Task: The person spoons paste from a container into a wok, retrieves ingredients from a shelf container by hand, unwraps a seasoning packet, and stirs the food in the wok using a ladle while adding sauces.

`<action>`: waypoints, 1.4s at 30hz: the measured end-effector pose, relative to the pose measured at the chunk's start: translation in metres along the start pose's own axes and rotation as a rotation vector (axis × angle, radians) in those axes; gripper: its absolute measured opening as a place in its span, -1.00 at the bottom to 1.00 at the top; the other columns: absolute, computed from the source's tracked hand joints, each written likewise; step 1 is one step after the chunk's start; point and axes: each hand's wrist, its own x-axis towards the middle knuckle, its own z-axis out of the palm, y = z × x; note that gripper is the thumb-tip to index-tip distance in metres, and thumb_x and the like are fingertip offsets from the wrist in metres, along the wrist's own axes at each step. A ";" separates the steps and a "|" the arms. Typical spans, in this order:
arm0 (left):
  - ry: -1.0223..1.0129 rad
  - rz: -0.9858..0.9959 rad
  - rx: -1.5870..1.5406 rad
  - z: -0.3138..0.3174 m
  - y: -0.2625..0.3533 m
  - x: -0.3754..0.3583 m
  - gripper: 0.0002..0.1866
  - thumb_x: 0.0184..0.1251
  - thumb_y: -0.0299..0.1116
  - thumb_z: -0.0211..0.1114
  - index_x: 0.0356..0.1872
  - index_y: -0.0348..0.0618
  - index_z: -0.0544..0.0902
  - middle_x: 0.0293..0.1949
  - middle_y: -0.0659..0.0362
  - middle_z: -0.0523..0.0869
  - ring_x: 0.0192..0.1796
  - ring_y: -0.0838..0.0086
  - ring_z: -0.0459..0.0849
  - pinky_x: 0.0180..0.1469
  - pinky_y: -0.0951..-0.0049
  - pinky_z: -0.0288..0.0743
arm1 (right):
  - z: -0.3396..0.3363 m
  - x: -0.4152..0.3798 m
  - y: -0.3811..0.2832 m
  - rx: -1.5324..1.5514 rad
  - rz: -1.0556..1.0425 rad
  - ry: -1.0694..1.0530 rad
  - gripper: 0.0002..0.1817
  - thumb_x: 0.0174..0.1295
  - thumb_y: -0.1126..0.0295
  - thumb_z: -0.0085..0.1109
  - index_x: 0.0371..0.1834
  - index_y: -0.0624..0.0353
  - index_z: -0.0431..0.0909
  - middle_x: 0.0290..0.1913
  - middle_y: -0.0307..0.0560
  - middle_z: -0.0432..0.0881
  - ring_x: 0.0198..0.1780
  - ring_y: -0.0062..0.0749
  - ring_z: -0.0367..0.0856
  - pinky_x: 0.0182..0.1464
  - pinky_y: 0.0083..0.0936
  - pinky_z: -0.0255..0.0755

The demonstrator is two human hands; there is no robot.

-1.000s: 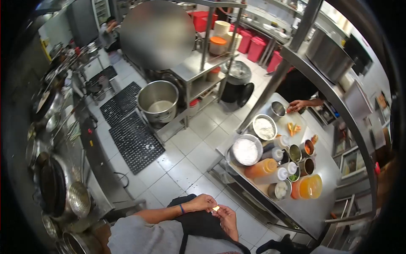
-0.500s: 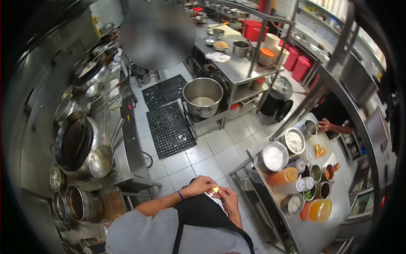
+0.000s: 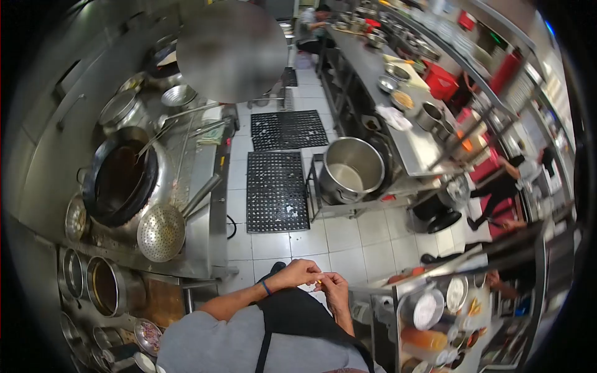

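Observation:
Before my apron, my left hand [image 3: 301, 273], with a blue band at the wrist, and my right hand [image 3: 334, 288] meet fingertip to fingertip. Both are closed in a pinch on a small yellow piece [image 3: 319, 281]. Only a sliver of it shows between the fingers, so its kind cannot be made out. My hands are above the tiled floor, apart from the counters.
On the left stove stand a dark wok [image 3: 121, 177], a perforated strainer [image 3: 161, 232] and pots. A large steel pot [image 3: 351, 170] stands ahead, beside black mats [image 3: 277, 191]. At right, a counter holds a bowl of white powder [image 3: 425, 310] and bottles. Other people stand farther off.
My view has swung left, so the right counter sits nearer the frame's edge. My hands stay together; less of the yellow piece shows between my fingers.

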 end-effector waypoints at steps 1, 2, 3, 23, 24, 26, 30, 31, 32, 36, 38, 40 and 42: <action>0.030 -0.012 0.036 -0.018 0.008 0.002 -0.60 0.51 -0.12 0.40 -0.07 -0.37 0.75 -0.29 0.12 0.81 -0.32 0.57 0.73 -0.28 0.51 0.64 | 0.011 0.014 -0.006 -0.056 0.013 -0.020 -0.83 0.42 0.43 0.33 -0.17 0.37 0.64 -0.29 0.05 0.75 -0.41 -0.40 0.71 -0.31 -0.43 0.69; 0.059 -0.038 0.020 -0.034 0.008 0.006 -0.60 0.51 -0.13 0.39 -0.07 -0.37 0.76 -0.30 0.12 0.81 -0.34 0.57 0.73 -0.30 0.51 0.64 | 0.024 0.028 -0.016 -0.107 0.023 -0.044 -0.83 0.41 0.44 0.34 -0.17 0.37 0.64 -0.29 0.04 0.75 -0.41 -0.40 0.72 -0.31 -0.43 0.69; 0.088 -0.063 0.009 -0.051 0.009 0.011 -0.61 0.51 -0.13 0.38 -0.08 -0.37 0.76 -0.31 0.11 0.81 -0.36 0.56 0.73 -0.31 0.50 0.64 | 0.037 0.045 -0.023 -0.156 0.027 -0.071 -0.84 0.40 0.45 0.34 -0.17 0.37 0.64 -0.29 0.04 0.75 -0.40 -0.40 0.72 -0.30 -0.43 0.70; 0.581 -0.058 -0.345 -0.231 0.010 0.145 -0.61 0.64 -0.15 0.19 -0.05 -0.38 0.66 -0.31 0.13 0.76 -0.37 0.52 0.73 -0.34 0.50 0.66 | 0.166 0.332 -0.087 -0.458 -0.199 -0.409 -0.90 0.37 0.57 0.36 -0.18 0.29 0.60 -0.26 -0.16 0.74 -0.24 -0.59 0.71 -0.19 -0.62 0.60; 0.591 -0.073 -0.275 -0.244 0.025 0.159 -0.61 0.63 -0.15 0.19 -0.08 -0.38 0.67 -0.35 0.14 0.76 -0.39 0.53 0.74 -0.36 0.51 0.65 | 0.167 0.350 -0.098 -0.499 -0.249 -0.411 -0.91 0.36 0.57 0.36 -0.18 0.30 0.62 -0.25 -0.16 0.74 -0.24 -0.60 0.71 -0.20 -0.61 0.60; 0.613 -0.084 -0.061 -0.266 0.057 0.182 -0.66 0.58 -0.19 0.23 -0.19 -0.35 0.71 -0.43 0.10 0.78 -0.42 0.49 0.75 -0.36 0.41 0.64 | 0.172 0.383 -0.114 -0.565 -0.341 -0.411 -0.92 0.36 0.57 0.36 -0.18 0.31 0.65 -0.24 -0.15 0.75 -0.24 -0.60 0.72 -0.22 -0.60 0.61; 0.664 0.022 0.290 -0.318 0.108 0.223 -0.70 0.49 -0.23 0.30 -0.27 -0.32 0.71 -0.45 -0.04 0.76 -0.40 0.28 0.79 -0.33 0.23 0.60 | 0.204 0.430 -0.176 -0.802 -0.633 -0.406 -0.90 0.28 0.56 0.39 -0.16 0.26 0.72 -0.23 0.00 0.76 -0.26 -0.36 0.77 -0.20 -0.45 0.64; 0.685 0.051 0.324 -0.328 0.117 0.234 -0.71 0.47 -0.24 0.30 -0.30 -0.32 0.70 -0.44 -0.07 0.75 -0.40 0.20 0.78 -0.33 0.19 0.58 | 0.207 0.450 -0.179 -0.827 -0.876 -0.419 -0.90 0.27 0.58 0.34 -0.17 0.25 0.73 -0.27 0.08 0.71 -0.21 -0.12 0.75 -0.14 -0.31 0.62; 0.709 0.075 0.351 -0.334 0.125 0.241 -0.71 0.46 -0.25 0.29 -0.34 -0.31 0.70 -0.44 -0.11 0.73 -0.39 0.11 0.77 -0.33 0.15 0.56 | 0.211 0.459 -0.188 -0.876 -0.860 -0.435 -0.91 0.28 0.58 0.31 -0.17 0.26 0.71 -0.27 0.10 0.70 -0.20 -0.07 0.73 -0.13 -0.27 0.61; 0.710 0.059 0.367 -0.366 0.158 0.261 -0.74 0.46 -0.28 0.27 -0.32 -0.29 0.69 -0.44 -0.11 0.73 -0.40 0.14 0.75 -0.33 0.18 0.55 | 0.233 0.511 -0.206 -0.939 -0.838 -0.474 -0.97 0.34 0.57 0.23 -0.28 0.29 0.62 -0.36 0.10 0.61 -0.31 -0.05 0.64 -0.23 -0.20 0.52; 0.733 0.068 0.205 -0.393 0.152 0.272 -0.77 0.46 -0.33 0.24 -0.31 -0.29 0.70 -0.45 -0.04 0.75 -0.42 0.27 0.75 -0.34 0.26 0.56 | 0.241 0.544 -0.202 -0.896 -0.806 -0.450 -0.92 0.39 0.54 0.20 -0.29 0.29 0.58 -0.40 0.05 0.60 -0.39 -0.18 0.62 -0.31 -0.29 0.49; 0.746 0.103 -0.118 -0.425 0.137 0.288 -0.80 0.46 -0.44 0.18 -0.34 -0.29 0.70 -0.49 0.13 0.75 -0.39 0.52 0.73 -0.32 0.41 0.59 | 0.248 0.583 -0.193 -0.517 -0.137 -0.435 -0.83 0.58 0.40 0.06 -0.21 0.24 0.51 -0.45 -0.24 0.48 -0.57 -0.60 0.41 -0.47 -0.55 0.39; 0.706 0.121 -0.152 -0.468 0.140 0.296 -0.84 0.53 -0.51 0.13 -0.20 -0.32 0.67 -0.27 0.18 0.77 -0.27 0.54 0.71 -0.16 0.50 0.62 | 0.284 0.608 -0.222 -0.338 0.033 -0.478 -0.81 0.59 0.35 0.06 -0.19 0.22 0.49 -0.44 -0.22 0.50 -0.52 -0.56 0.44 -0.43 -0.55 0.43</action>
